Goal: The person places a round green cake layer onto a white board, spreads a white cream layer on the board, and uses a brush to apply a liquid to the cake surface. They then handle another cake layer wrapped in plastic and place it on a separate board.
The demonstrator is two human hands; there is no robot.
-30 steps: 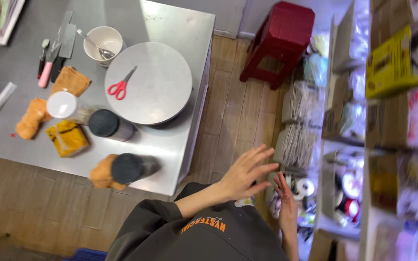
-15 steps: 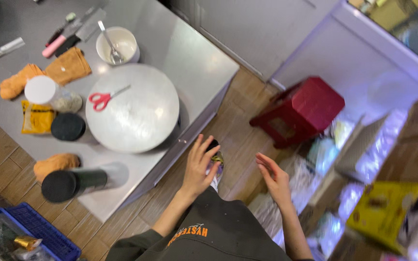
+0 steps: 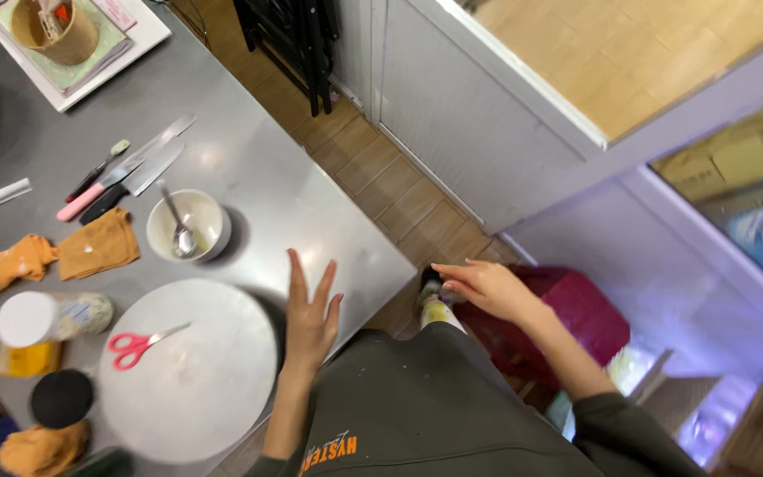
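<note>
My left hand hovers with its fingers spread over the near edge of the steel table, just right of a round white turntable. It holds nothing. Red scissors lie on the turntable. My right hand is stretched out palm down beyond the table's corner, above the wooden floor and next to a red stool. Its fingers are loose and empty. A white bowl with a spoon stands a little beyond my left hand.
Knives and orange cloths lie left of the bowl. A white-lidded jar and a black lid sit at the left. Books with a round container are far left. A white cabinet faces the table.
The view has swung so the table fills the left side. My left hand has come up from beside the table to above its edge; my right hand has lifted toward the red stool.
</note>
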